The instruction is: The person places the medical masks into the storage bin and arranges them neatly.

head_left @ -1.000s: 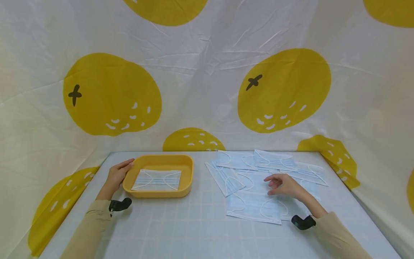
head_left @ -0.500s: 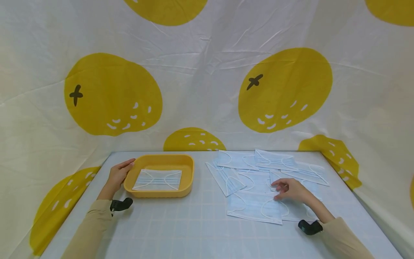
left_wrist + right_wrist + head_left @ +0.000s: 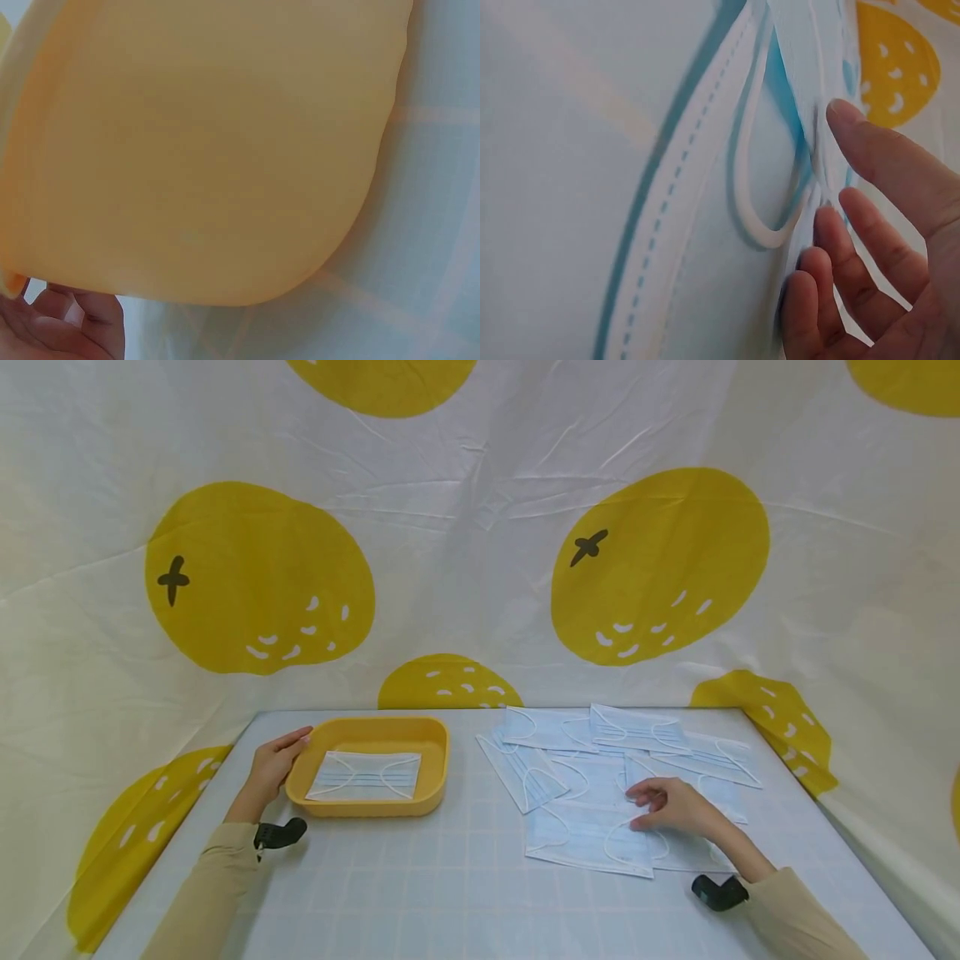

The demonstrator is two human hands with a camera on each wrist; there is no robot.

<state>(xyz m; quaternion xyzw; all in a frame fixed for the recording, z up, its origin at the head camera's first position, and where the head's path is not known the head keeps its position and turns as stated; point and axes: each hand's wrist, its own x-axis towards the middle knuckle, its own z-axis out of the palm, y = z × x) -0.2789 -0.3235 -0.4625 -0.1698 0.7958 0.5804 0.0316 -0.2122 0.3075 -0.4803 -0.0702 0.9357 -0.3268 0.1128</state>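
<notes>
- My right hand [image 3: 670,803] is at the masks [image 3: 581,837], thumb and fingers apart
- Left hand [image 3: 268,774] touches the tray [image 3: 367,809], grip unclear
- Picking step, I'd judge: next needs one pinched

Plain yellow tray [image 3: 367,809], left of centre; pale blue masks [image 3: 588,827] with white ear loops [image 3: 740,180]; bluish-white worktop [image 3: 420,893] with a faint grid; white backdrop [image 3: 487,610] bearing yellow fruit shapes [image 3: 262,577], some with black crosses; beige sleeves [image 3: 206,893] at lower left and right

Mask [image 3: 363,776] in tray [image 3: 433,764], other masks [image 3: 596,777] right
</notes>
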